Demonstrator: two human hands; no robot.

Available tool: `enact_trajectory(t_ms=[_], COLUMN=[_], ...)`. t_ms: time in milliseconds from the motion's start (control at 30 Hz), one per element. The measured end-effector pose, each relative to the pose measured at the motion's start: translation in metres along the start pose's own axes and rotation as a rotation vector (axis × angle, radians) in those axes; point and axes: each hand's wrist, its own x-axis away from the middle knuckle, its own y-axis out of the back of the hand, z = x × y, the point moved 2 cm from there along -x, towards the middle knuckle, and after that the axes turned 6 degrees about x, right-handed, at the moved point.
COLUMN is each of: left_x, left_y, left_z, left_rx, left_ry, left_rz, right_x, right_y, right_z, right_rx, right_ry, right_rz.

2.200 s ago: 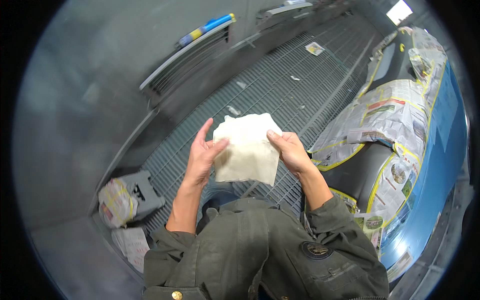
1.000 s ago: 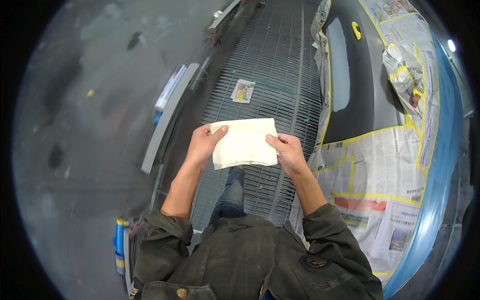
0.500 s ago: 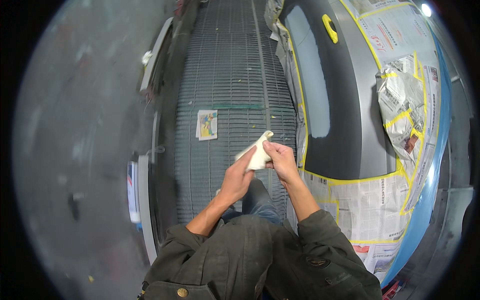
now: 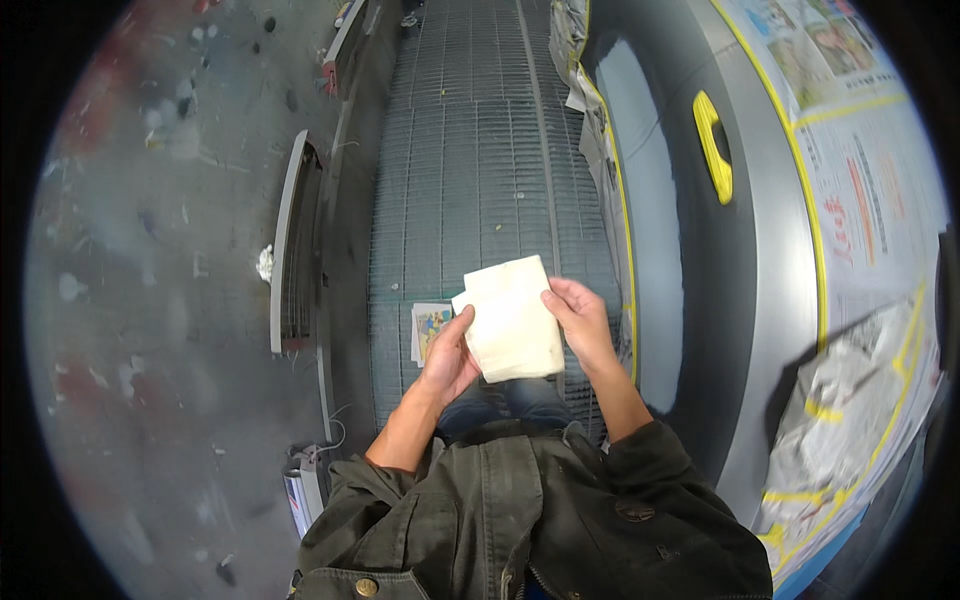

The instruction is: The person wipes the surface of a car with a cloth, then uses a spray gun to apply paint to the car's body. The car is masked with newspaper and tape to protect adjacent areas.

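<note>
One folded cloth is held between the left hand and the right hand, above the slatted floor and in front of the dark green jacket. Surface: pale cream, matte, evenly coloured across most of the face. Shape: a roughly four-sided pad, broad face toward the viewer, turned slightly so that the top edge rises to the right. Edges: the upper left corner is stepped, one layer jutting past another; the lower edge is soft and uneven. Left hand: partly closed, thumb on the face at the left edge, fingers behind and beneath. Right hand: partly closed, thumb at the right edge, fingers curled; their contact behind the cloth is hidden. Printed paper lies on the floor, partly hidden by the left hand. At right stands a grey car panel with a yellow-covered handle
</note>
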Motion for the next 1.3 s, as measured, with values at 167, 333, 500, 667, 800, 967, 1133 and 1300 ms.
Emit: enact_trajectory(t_ms=[167, 333, 500, 667, 800, 967, 1133, 1300], left_x=[-0.086, -0.181, -0.288, -0.405, -0.487, -0.570, -0.637, -0.746], left_y=[-0.047, -0.081, -0.099, -0.129, -0.168, -0.222, -0.219, -0.220], left_z=[-0.042, -0.096, -0.181, -0.283, -0.360, -0.440, -0.522, -0.566], left_rx=[-0.272, -0.936, -0.631, -0.315, -0.515, -0.642, -0.522, -0.217], left_ry=[-0.237, -0.495, -0.317, -0.399, -0.496, -0.517, -0.628, -0.936], left_rz=[-0.207, -0.119, -0.253, -0.295, -0.194, -0.220, -0.356, -0.324], right_x=[-0.096, -0.201, -0.333, -0.483, -0.574, -0.692, -0.814, -0.938], right_y=[-0.013, -0.040, -0.047, -0.050, -0.067, -0.098, -0.157, -0.172], right_z=[0.069, 0.085, 0.104, 0.153, 0.213, 0.259, 0.274, 0.259], right_rx=[0.339, 0.295, 0.331, 0.372, 0.412, 0.529, 0.587, 0.357], right_ry=[0.255, 0.238, 0.167, 0.297, 0.449, 0.667, 0.765, 0.685], right_rz=[0.037, 0.000, -0.194, -0.301, -0.256, -0.237, 0.019, 0.527])
